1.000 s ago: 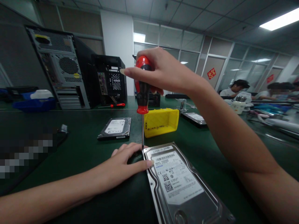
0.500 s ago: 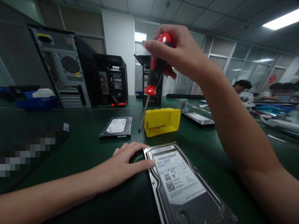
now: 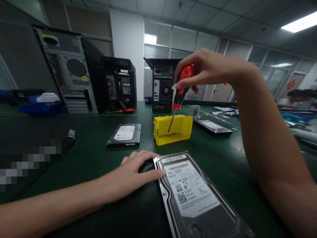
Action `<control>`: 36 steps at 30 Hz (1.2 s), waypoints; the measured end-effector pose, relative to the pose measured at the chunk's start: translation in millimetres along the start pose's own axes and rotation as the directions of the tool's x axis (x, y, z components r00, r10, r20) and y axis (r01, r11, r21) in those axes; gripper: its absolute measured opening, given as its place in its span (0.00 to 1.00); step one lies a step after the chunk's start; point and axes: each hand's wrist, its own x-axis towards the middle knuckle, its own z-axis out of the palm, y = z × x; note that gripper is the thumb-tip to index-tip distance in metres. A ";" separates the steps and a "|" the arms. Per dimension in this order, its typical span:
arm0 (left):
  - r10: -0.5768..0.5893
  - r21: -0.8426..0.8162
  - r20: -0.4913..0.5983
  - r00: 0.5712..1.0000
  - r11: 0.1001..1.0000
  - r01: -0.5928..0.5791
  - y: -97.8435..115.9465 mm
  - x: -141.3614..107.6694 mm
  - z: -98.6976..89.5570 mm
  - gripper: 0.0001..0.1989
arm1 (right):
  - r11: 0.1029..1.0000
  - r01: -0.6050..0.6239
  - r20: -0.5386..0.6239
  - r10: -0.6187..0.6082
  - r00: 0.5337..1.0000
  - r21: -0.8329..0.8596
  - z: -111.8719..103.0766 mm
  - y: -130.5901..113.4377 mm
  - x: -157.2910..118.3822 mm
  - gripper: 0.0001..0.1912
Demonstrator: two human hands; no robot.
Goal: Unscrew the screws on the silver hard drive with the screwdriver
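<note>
My right hand [image 3: 198, 71] grips a red and black screwdriver [image 3: 181, 87] by its handle. The shaft slants down and its tip is in front of the inside of a yellow plastic bin [image 3: 162, 138], where several small dark bits, perhaps screws, lie. Whether the tip touches them I cannot tell. Close to me lies a silver hard drive [image 3: 195, 195] with a white label facing up. My left hand [image 3: 138, 172] holds its far left corner, thumb on the top and fingers at the edge.
A second hard drive [image 3: 124, 135] lies left of the bin and a third hard drive [image 3: 213, 126] to the right. Computer cases [image 3: 74, 69] stand along the back, with another screwdriver [image 3: 126, 110] before them. A clear cup [image 3: 195, 111] stands behind the bin; a blue tray [image 3: 41, 108] is far left.
My right hand has moved down and to the right with the screwdriver, bringing its tip from left of the yellow bin to the bin's opening. My left hand stays on the hard drive.
</note>
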 end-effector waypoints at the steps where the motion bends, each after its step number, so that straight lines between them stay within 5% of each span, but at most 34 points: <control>1: 0.000 -0.001 -0.003 1.000 1.000 0.000 0.5 -0.6 0.0 0.29 | 1.000 0.004 0.032 -0.003 0.999 -0.028 -0.6 -0.9 1.1 0.22; 10: -0.006 0.039 0.013 1.000 0.999 0.005 3.3 -1.6 -2.6 0.29 | 0.993 0.121 0.230 -0.117 0.966 -0.002 2.3 -2.1 5.0 0.24; 18: -0.006 0.047 0.002 1.000 0.999 0.006 2.1 -2.6 -1.1 0.28 | 0.960 0.181 0.313 -0.108 0.944 -0.215 14.9 -24.9 7.6 0.17; 27: 0.016 0.034 0.003 1.000 0.999 -0.016 4.0 -2.5 -3.2 0.27 | 0.949 0.186 0.302 -0.105 0.948 -0.255 20.8 -34.8 8.3 0.18; 36: 0.009 -0.003 -0.007 1.000 1.000 -0.009 7.0 -4.7 -3.4 0.27 | 0.959 0.207 0.291 -0.146 0.946 -0.192 2.7 -32.6 2.2 0.20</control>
